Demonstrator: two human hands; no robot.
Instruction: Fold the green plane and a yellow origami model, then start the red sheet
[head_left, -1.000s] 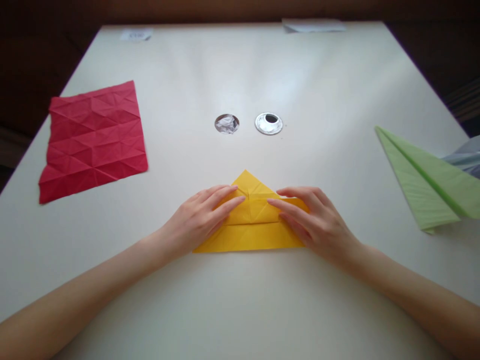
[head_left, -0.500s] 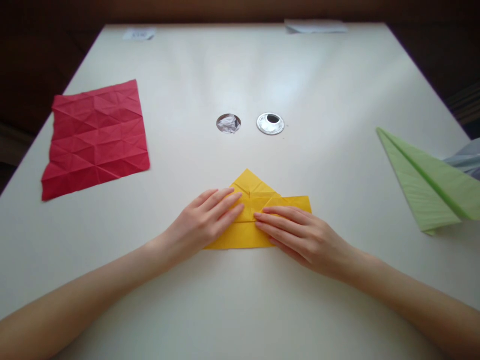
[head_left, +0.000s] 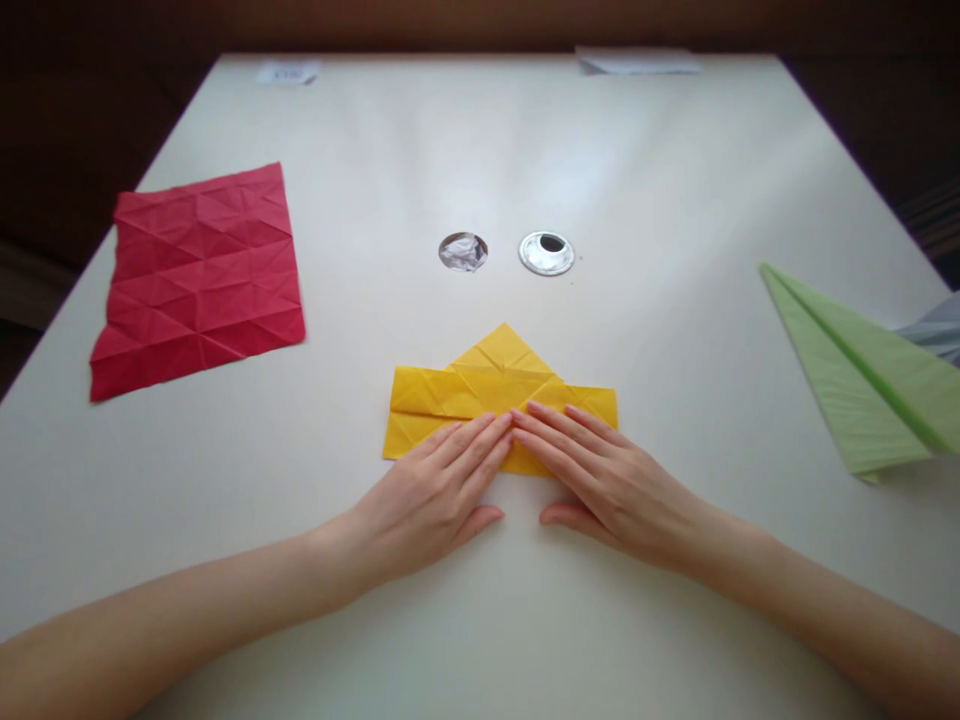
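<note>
A folded yellow paper lies flat on the white table in front of me, a wide band with a triangular peak at its far side. My left hand and my right hand lie flat, fingers straight, pressing the near edge of the yellow paper. The fingertips of both hands meet at the paper's middle. Neither hand grips anything; the near part of the paper is hidden under the fingers.
A creased red paper square lies at the left. A green paper plane rests at the right edge, with grey plastic behind it. Two round holes sit mid-table. White slips lie at the far edge.
Both hands slid toward me from the paper's upper middle to its near edge. The near flap now lies folded up, leaving a narrower band, and the paper's left end is uncovered.
</note>
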